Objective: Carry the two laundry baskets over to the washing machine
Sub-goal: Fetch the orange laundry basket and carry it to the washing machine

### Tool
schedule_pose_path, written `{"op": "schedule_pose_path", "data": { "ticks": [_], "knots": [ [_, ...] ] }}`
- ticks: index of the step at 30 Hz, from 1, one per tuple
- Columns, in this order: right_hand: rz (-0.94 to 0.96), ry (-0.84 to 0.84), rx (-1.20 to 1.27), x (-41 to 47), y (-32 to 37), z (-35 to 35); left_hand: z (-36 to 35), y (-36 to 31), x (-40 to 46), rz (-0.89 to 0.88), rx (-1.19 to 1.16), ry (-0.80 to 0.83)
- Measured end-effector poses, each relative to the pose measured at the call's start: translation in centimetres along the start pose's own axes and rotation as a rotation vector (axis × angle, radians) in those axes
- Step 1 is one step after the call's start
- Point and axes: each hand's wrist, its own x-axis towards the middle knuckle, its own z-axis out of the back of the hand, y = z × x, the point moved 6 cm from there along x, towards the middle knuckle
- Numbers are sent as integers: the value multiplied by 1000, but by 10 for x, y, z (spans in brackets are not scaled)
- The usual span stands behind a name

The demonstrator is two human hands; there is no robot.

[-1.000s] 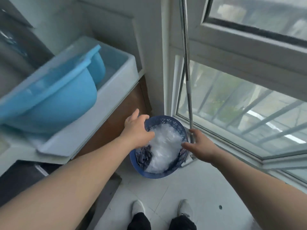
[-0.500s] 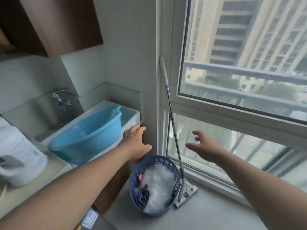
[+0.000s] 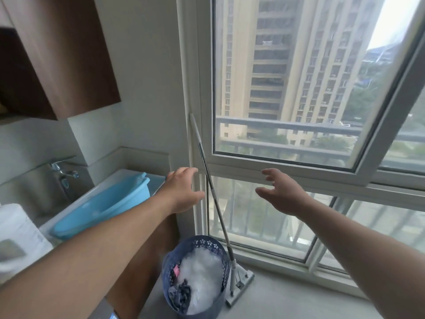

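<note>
One laundry basket (image 3: 195, 276) shows, dark blue, on the floor near the window (image 3: 287, 88), its near rim cut off by the frame edge; white and grey laundry fills it, the items hard to tell apart; a mop (image 3: 220, 217) leans just right of it; both hands, left hand (image 3: 181, 192) and right hand (image 3: 282, 192), hover above with fingers spread wide, holding nothing; a light blue basin (image 3: 101, 203) sits in the sink (image 3: 128, 176) at left.

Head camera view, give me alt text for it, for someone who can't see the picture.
Two bare arms reach forward, the left hand and right hand open and empty, above a dark blue laundry basket of clothes on the floor. A mop leans against the window beside the basket; a light blue basin sits in the sink at left.
</note>
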Motion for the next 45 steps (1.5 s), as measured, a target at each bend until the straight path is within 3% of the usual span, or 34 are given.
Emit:
{"op": "schedule_pose_path", "data": {
  "ticks": [9, 28, 45],
  "knots": [
    [-34, -174, -10, -69, -74, 118, -20, -154, 0, -213, -5, 0],
    [-503, -583, -170, -361, -378, 431, -233, -649, -118, -840, -118, 227],
    [-990, -955, -71, -614, -597, 566, -445, -979, -267, -1232, -98, 530]
  ]
}}
